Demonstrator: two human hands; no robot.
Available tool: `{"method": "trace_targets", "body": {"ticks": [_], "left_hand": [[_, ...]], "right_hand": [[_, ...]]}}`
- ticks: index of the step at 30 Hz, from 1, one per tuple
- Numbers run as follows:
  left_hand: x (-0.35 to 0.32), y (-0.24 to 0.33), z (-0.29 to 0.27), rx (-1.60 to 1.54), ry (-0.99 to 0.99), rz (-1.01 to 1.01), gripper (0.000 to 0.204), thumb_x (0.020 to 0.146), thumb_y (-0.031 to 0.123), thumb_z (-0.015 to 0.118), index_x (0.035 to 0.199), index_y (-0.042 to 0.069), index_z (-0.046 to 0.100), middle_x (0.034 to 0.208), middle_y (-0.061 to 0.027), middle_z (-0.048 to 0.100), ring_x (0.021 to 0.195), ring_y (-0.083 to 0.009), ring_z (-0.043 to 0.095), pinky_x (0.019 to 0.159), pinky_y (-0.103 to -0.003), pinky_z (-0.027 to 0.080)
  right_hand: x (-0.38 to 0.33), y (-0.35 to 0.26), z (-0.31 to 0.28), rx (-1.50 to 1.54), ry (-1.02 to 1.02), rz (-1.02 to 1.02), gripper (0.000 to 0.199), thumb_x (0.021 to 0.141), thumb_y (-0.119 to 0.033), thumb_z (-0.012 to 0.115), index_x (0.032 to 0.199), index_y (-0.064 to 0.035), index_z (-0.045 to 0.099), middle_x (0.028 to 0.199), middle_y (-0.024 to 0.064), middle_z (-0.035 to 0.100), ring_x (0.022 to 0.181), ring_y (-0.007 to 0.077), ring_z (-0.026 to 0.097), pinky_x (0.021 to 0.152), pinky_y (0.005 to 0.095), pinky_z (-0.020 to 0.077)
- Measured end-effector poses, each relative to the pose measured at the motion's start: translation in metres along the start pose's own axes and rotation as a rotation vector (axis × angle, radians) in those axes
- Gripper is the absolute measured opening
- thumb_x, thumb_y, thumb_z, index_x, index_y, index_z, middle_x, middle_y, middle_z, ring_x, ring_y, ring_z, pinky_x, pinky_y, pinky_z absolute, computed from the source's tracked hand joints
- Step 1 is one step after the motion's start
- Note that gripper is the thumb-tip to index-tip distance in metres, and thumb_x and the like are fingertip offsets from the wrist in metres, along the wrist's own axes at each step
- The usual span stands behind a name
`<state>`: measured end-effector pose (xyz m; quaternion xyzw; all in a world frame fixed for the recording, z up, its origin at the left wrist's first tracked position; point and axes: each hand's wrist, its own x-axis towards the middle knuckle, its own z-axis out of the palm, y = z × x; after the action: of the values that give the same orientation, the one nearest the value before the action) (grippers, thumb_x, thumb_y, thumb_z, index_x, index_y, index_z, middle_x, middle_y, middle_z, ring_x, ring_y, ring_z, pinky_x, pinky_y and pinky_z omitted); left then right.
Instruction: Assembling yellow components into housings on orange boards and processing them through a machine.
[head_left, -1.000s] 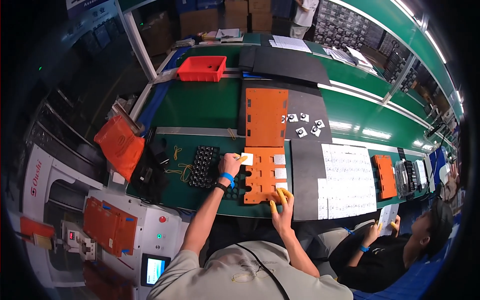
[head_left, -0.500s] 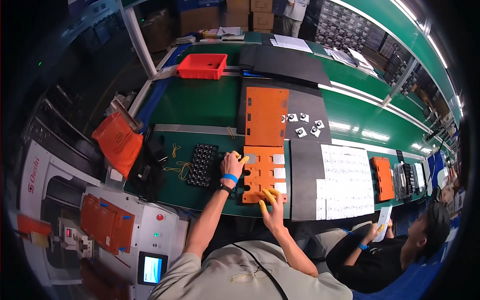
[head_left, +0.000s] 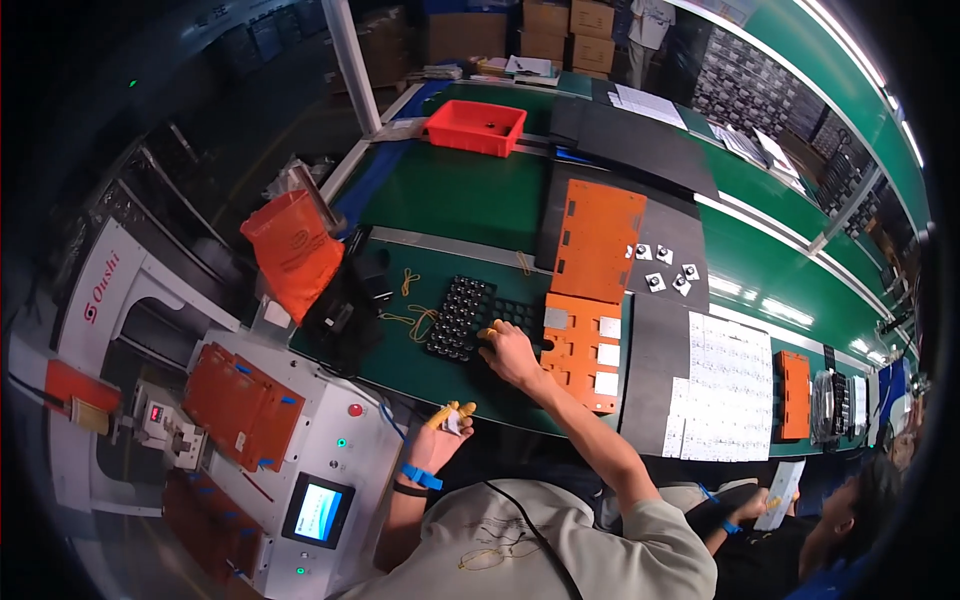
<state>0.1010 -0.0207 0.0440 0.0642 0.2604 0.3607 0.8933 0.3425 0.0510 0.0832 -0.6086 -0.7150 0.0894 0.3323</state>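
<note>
My left hand [head_left: 443, 438], with yellow finger covers, is held palm up near the table's front edge, its fingers closed round a small white piece [head_left: 453, 424]. My right hand [head_left: 512, 354] reaches across to the left, fingers curled at the near end of a black tray with round holes [head_left: 514, 313]; what they pinch is hidden. Beside it stands a black tray filled with small round lens-like parts [head_left: 463, 310]. To the right lies an opened orange fixture, its lid [head_left: 600, 240] folded back; its base [head_left: 575, 362] carries white squares and one grey square.
Several small white boards with black parts [head_left: 655, 282] lie beside the lid. White printed panels [head_left: 728, 385] cover a dark mat. A red bin [head_left: 477, 128] is at the back. At left stands a machine with a lit screen [head_left: 318, 510]. A co-worker [head_left: 770, 525] sits at right.
My left hand has left the fixture's grey square and drawn back toward me with a small white piece. My right hand has moved from the fixture's front edge to the black trays. The view has shifted left.
</note>
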Motion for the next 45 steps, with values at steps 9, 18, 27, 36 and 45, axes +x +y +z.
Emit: {"method": "trace_targets", "body": {"ticks": [9, 18, 27, 36, 45], "left_hand": [[-0.038, 0.003, 0.008, 0.206, -0.16, -0.208, 0.037, 0.102, 0.037, 0.05, 0.129, 0.012, 0.054, 0.134, -0.0241, 0.056, 0.082, -0.0237, 0.059, 0.074, -0.035, 0.05], [-0.012, 0.013, 0.025, 0.226, -0.272, -0.083, 0.047, 0.103, 0.046, 0.044, 0.131, 0.01, 0.055, 0.129, -0.0195, 0.061, 0.096, -0.0261, 0.067, 0.079, -0.032, 0.055], [-0.015, 0.008, 0.059, 0.235, -0.284, 0.044, 0.054, 0.099, 0.038, 0.058, 0.142, 0.009, 0.045, 0.136, -0.0211, 0.057, 0.115, -0.0299, 0.063, 0.094, -0.037, 0.054], [-0.017, 0.017, 0.075, 0.341, -0.317, 0.255, 0.056, 0.099, 0.035, 0.059, 0.144, 0.004, 0.044, 0.139, -0.0157, 0.054, 0.124, -0.0351, 0.057, 0.104, -0.044, 0.05], [-0.024, 0.009, 0.101, 0.473, -0.204, 0.409, 0.059, 0.09, 0.02, 0.072, 0.142, 0.005, 0.048, 0.129, -0.0093, 0.062, 0.098, -0.0151, 0.066, 0.074, -0.028, 0.058]], "right_hand": [[0.032, 0.021, 0.016, -0.115, -0.251, -0.38, 0.018, 0.082, -0.021, 0.065, 0.087, -0.0038, 0.067, 0.095, 0.0136, 0.061, 0.096, 0.0317, 0.061, 0.087, 0.0423, 0.0492], [0.052, 0.015, 0.016, -0.343, -0.384, -0.543, 0.017, 0.081, -0.02, 0.063, 0.086, -0.0029, 0.066, 0.096, 0.0121, 0.063, 0.098, 0.0293, 0.063, 0.087, 0.0398, 0.0509], [0.034, 0.011, -0.001, -0.097, -0.265, -0.321, 0.021, 0.083, -0.022, 0.065, 0.091, -0.0025, 0.068, 0.096, 0.0129, 0.064, 0.095, 0.0308, 0.063, 0.082, 0.0413, 0.0527], [-0.038, -0.09, -0.098, 0.682, -0.048, 0.011, 0.022, 0.082, -0.007, 0.072, 0.102, 0.0007, 0.067, 0.09, 0.0088, 0.062, 0.08, 0.0192, 0.059, 0.075, 0.0301, 0.0496], [-0.059, -0.101, -0.118, 0.712, -0.123, 0.006, 0.025, 0.09, -0.01, 0.068, 0.112, 0.0006, 0.069, 0.09, 0.0098, 0.059, 0.079, 0.0198, 0.056, 0.074, 0.0315, 0.0473]]}}
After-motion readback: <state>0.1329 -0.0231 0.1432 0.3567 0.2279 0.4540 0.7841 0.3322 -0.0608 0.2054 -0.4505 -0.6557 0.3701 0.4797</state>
